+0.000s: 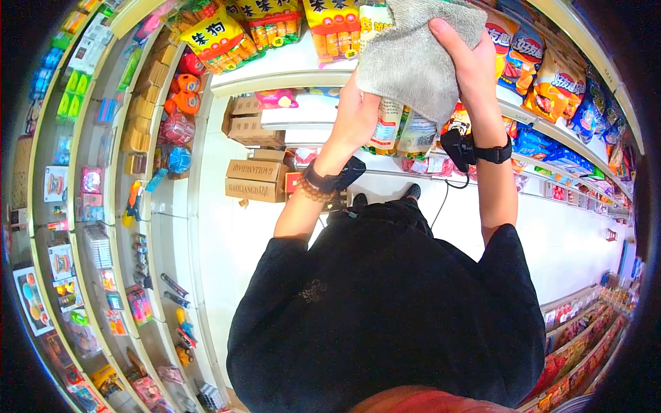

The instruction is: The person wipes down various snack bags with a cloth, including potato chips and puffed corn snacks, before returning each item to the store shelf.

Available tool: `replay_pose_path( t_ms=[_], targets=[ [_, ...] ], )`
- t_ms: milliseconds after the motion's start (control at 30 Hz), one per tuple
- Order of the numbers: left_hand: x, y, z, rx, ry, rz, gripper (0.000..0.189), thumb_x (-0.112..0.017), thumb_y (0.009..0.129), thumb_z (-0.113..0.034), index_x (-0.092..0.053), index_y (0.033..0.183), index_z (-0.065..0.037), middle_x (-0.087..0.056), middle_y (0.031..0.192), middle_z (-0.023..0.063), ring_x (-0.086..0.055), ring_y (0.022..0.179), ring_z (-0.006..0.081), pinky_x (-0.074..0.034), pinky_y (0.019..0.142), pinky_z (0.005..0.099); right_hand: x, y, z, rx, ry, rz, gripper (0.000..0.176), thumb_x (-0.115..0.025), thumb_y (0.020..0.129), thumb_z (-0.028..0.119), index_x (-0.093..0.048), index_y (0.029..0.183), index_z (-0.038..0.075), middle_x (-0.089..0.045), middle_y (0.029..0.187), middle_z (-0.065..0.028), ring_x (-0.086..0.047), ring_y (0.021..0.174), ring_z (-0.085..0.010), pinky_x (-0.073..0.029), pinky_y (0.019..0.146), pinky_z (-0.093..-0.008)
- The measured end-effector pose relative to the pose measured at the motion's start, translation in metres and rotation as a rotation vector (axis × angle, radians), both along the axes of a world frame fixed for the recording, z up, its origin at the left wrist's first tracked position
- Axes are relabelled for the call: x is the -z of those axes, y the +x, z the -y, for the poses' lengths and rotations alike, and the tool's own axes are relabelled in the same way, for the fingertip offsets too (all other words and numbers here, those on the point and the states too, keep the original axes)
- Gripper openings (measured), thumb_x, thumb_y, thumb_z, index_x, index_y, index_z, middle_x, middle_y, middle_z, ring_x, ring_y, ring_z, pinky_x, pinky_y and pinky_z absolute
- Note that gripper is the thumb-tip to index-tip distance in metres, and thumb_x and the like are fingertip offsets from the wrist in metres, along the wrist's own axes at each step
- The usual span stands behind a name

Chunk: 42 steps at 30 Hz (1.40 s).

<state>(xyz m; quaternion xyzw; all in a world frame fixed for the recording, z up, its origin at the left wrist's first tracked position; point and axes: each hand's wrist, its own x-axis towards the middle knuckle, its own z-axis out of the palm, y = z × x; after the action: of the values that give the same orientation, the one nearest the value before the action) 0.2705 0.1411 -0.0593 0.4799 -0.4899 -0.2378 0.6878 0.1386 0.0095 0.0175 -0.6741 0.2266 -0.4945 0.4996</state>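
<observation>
A grey cloth (413, 65) is spread between my two hands, above the shelf of snack bags. My right hand (474, 65) grips its right side, with the thumb lying on top and the other fingers out of sight behind it. At the lower left edge, my left hand (359, 113) holds the cloth; its fingers are hidden beneath the fabric. Yellow snack bags (217, 38) stand on the white shelf (275, 77) to the left of the cloth, and orange chip bags (556, 84) are to its right.
Brown cardboard boxes (255, 180) sit on the floor below the shelf. Toy shelves (113, 206) line the left side. More racks of packets (582, 337) stand at lower right. A black cable (444, 199) hangs from my right wrist device.
</observation>
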Motion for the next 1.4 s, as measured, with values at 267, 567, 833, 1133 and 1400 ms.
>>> replay_pose_path(
  t_ms=[267,567,833,1133,1400],
  targets=[
    [0.004,0.006,0.007,0.059,-0.002,-0.369,0.039,-0.046,0.100,-0.029,-0.053,0.123,0.002,-0.062,0.116,0.0117,-0.059,0.103,0.0170,-0.047,0.089,0.0310,0.031,0.001,-0.037,-0.087,0.065,-0.117,0.068,-0.082,0.074,0.025,-0.046,0.127,0.000,-0.063,0.111,-0.0099,-0.062,0.099,-0.0171,-0.050,0.088,-0.0318],
    [-0.004,0.027,0.017,-0.054,-0.035,-0.435,0.067,-0.033,0.100,-0.055,-0.042,0.135,0.001,-0.056,0.125,0.0125,-0.057,0.109,0.0213,-0.046,0.094,0.0340,0.073,-0.024,-0.069,-0.113,0.068,-0.186,0.088,-0.083,0.070,0.020,-0.034,0.142,0.004,-0.053,0.128,-0.0130,-0.052,0.118,-0.0205,-0.043,0.100,-0.0356],
    [-0.006,0.023,0.016,-0.053,0.030,-0.402,0.066,-0.029,0.101,-0.054,-0.045,0.134,0.001,-0.057,0.126,0.0131,-0.059,0.108,0.0206,-0.047,0.093,0.0325,0.077,-0.024,-0.067,-0.172,0.073,-0.123,0.091,-0.083,0.071,0.020,-0.031,0.144,0.004,-0.051,0.133,-0.0133,-0.049,0.123,-0.0210,-0.040,0.102,-0.0356],
    [0.009,0.019,0.004,0.285,0.039,-0.326,0.048,-0.043,0.101,-0.039,-0.053,0.123,0.002,-0.063,0.113,0.0087,-0.058,0.100,0.0134,-0.046,0.088,0.0284,0.051,-0.014,-0.042,-0.163,0.097,-0.057,0.075,-0.079,0.077,0.019,-0.037,0.138,0.004,-0.059,0.121,-0.0100,-0.059,0.107,-0.0180,-0.048,0.092,-0.0334],
    [0.010,0.018,-0.009,0.191,0.095,-0.026,0.041,-0.044,0.101,-0.029,-0.050,0.126,0.003,-0.062,0.117,0.0095,-0.055,0.107,0.0157,-0.042,0.095,0.0319,-0.009,0.002,-0.006,0.052,-0.053,0.197,0.054,-0.076,0.082,0.021,-0.053,0.125,0.000,-0.065,0.111,-0.0084,-0.062,0.098,-0.0154,-0.049,0.087,-0.0294]
  ],
)
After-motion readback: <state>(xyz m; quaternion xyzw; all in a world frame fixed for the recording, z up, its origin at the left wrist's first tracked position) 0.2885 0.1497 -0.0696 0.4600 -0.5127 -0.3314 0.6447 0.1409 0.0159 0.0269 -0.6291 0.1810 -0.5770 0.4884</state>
